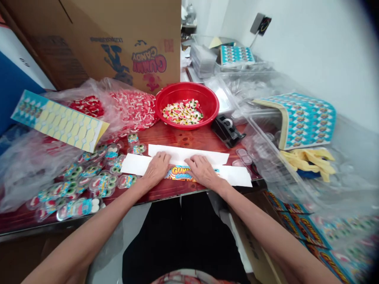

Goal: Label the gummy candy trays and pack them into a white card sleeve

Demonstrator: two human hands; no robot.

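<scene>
A flat cardboard candy box blank [235, 176], white with a printed "Gummy Candy" panel, lies across the near edge of the red-brown table. My left hand [157, 167] grips its left part, fingers curled over the fold. On the other side of the printed panel, my right hand [201, 169] holds the card the same way, thumb toward the lettering. A long white flap [189, 153] rises behind both hands. Fingertips are partly hidden against the card.
Several clear candy packs [103, 184] lie at left beside a plastic bag of red gummies [130, 108]. A red bowl [187, 125] of gummies and a black tape dispenser [228, 132] stand behind the blank. A clear bin [266, 146] with label sheets is at right.
</scene>
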